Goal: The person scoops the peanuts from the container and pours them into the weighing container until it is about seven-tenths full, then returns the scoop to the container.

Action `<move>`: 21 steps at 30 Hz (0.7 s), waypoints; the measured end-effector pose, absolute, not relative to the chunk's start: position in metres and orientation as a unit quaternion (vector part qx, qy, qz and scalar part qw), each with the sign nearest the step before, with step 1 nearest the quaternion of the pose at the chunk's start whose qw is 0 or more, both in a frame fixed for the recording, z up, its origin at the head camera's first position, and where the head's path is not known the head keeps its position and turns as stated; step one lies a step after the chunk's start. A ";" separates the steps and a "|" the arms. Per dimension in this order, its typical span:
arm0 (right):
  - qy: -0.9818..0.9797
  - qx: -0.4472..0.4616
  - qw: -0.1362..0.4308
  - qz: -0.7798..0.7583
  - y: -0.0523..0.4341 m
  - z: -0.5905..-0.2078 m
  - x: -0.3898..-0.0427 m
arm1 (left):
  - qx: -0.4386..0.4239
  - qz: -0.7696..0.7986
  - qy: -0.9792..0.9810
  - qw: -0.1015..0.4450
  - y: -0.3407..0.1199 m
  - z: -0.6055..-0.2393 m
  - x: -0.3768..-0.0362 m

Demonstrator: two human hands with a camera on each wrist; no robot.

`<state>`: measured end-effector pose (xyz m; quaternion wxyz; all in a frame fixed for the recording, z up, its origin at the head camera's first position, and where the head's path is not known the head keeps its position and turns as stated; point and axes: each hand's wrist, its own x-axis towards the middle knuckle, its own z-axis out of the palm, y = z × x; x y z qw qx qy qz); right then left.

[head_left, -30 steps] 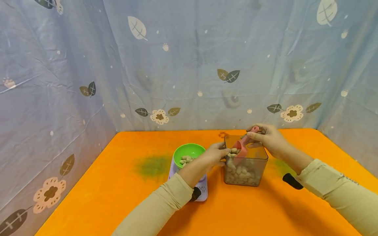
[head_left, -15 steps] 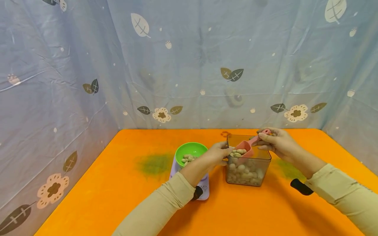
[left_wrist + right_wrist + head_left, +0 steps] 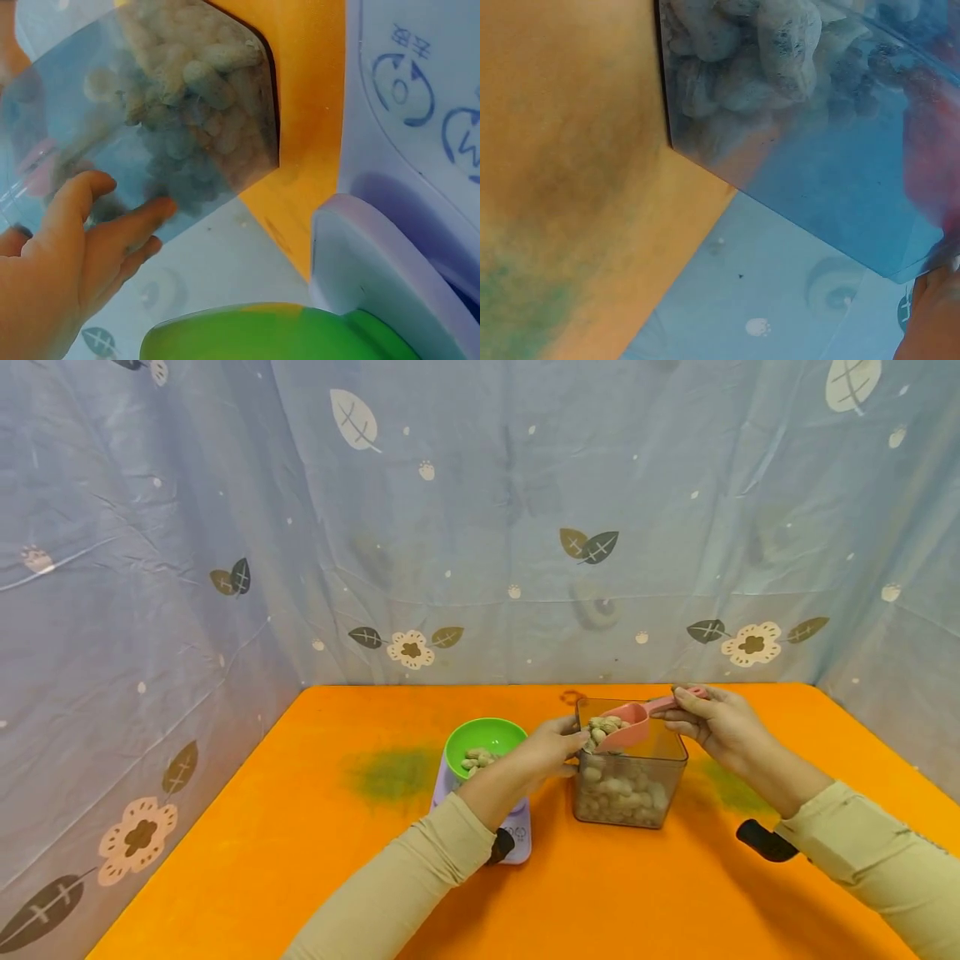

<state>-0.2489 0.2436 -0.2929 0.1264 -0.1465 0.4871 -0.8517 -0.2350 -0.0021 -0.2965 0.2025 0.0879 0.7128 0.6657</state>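
Orange tabletop (image 3: 315,860), blue leaf-print cloth behind. One square clear plastic container (image 3: 628,781) holds knobbly tan peanuts in shell. Right hand (image 3: 720,727) pinches the handle of one pink scoop (image 3: 626,728), heaped, level above the rim. Left hand (image 3: 551,750), fingers relaxed, touches the container's side beside one green bowl (image 3: 483,743).

Pink scoop (image 3: 626,728) of peanuts (image 3: 606,725) above clear container (image 3: 628,785).

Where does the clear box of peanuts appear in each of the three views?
Head: the clear box stands right of centre on the orange table.
Left wrist: it fills the upper left.
Right wrist: it fills the upper right.
Shared landmark: the orange table appears in all three views.
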 end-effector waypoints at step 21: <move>0.300 -0.128 0.138 -0.935 0.265 -0.297 -0.241 | 0.087 0.659 0.725 0.180 -0.002 -0.297 -0.232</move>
